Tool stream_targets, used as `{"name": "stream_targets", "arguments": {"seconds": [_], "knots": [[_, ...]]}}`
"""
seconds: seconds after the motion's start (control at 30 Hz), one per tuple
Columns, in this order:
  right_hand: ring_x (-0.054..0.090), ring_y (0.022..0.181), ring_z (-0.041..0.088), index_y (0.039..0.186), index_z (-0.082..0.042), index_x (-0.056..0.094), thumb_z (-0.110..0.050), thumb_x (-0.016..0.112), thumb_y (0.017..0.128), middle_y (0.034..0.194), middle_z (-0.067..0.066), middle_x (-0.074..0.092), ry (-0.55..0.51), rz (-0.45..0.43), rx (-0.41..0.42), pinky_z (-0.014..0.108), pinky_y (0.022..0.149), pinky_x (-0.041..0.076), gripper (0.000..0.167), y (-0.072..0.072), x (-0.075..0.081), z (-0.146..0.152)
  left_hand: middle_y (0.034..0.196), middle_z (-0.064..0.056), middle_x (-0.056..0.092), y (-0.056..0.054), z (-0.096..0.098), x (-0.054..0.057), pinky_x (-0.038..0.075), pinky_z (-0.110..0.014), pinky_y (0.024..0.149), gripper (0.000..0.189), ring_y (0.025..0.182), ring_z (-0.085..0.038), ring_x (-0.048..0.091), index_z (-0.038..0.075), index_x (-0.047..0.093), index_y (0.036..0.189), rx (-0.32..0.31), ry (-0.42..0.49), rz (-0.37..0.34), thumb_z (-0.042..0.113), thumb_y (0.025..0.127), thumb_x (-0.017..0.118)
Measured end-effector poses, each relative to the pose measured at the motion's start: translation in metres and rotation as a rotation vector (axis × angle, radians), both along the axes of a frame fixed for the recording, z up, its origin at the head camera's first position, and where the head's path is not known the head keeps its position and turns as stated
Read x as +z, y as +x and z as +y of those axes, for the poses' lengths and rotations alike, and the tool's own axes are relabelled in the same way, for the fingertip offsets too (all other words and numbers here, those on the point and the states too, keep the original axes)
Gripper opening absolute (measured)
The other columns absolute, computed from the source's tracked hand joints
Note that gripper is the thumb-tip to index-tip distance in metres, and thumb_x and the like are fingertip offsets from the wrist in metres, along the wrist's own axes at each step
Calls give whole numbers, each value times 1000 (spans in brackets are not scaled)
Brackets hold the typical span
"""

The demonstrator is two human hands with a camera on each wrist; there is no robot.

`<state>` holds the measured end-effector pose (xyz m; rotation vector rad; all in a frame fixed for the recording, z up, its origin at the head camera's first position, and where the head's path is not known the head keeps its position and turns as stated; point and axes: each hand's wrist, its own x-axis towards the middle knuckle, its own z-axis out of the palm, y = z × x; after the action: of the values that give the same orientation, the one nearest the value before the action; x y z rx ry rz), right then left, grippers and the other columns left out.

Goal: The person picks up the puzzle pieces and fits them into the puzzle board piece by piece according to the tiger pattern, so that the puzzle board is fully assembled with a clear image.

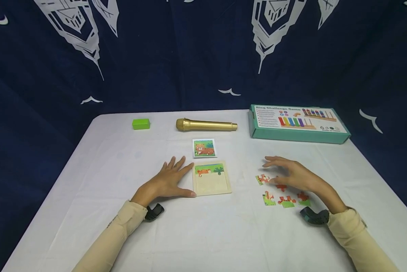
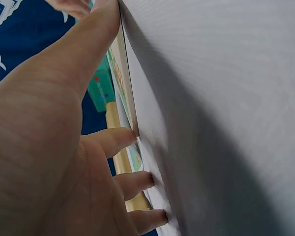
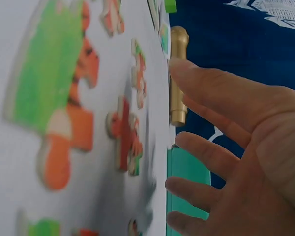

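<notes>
My left hand (image 1: 169,179) lies spread at the left side of a wooden puzzle board (image 1: 211,185), thumb and index fingertip right at its edge. Along the top of the board sit fitted pieces showing a tiger's face and a green strip. My right hand (image 1: 296,175) hovers over loose jigsaw pieces (image 1: 287,201), fingers relaxed and nothing between them. In the right wrist view an orange and green piece (image 3: 54,93) is large in front, while the fingers stay above the tabletop. Beyond the board lies a small picture card (image 1: 204,148) of a tiger.
A gold microphone (image 1: 207,125) lies behind the card. At the back right is a green Ring Challenge Game box (image 1: 298,124), and at the back left a green block (image 1: 141,124). A white cloth covers the table (image 1: 196,234); a dark blue curtain (image 1: 176,56) hangs behind.
</notes>
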<state>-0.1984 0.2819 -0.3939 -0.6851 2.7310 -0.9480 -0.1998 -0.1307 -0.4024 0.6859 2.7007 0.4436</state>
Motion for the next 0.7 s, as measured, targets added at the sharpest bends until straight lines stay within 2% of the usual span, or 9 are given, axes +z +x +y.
{"name": "stream_targets", "arguments": {"seconds": [0.13, 0.4, 0.7], "knots": [[22, 141, 45, 123, -15, 64, -26, 78, 80, 148, 17, 41, -9, -40, 1, 68, 107, 20, 46, 1, -6, 6, 160, -13, 4, 0, 0, -1, 0, -57, 116, 103, 145, -40, -8, 21, 21, 154, -2, 7, -2, 70, 74, 65], [13, 142, 47, 115, -16, 69, -23, 80, 78, 148, 20, 39, -18, -65, -4, 69, 109, 11, 39, -1, -16, 1, 161, -12, 2, -1, -1, -3, 0, -56, 116, 104, 145, -39, -9, 23, 19, 155, 1, -4, -11, 72, 74, 63], [16, 142, 46, 105, -19, 70, -22, 80, 78, 147, 20, 41, 9, -44, -52, 68, 109, 14, 29, -4, -18, -2, 161, -13, 3, 0, -1, -2, -1, -57, 116, 103, 145, -39, -9, 22, 20, 154, 1, 4, -3, 69, 75, 65]]}}
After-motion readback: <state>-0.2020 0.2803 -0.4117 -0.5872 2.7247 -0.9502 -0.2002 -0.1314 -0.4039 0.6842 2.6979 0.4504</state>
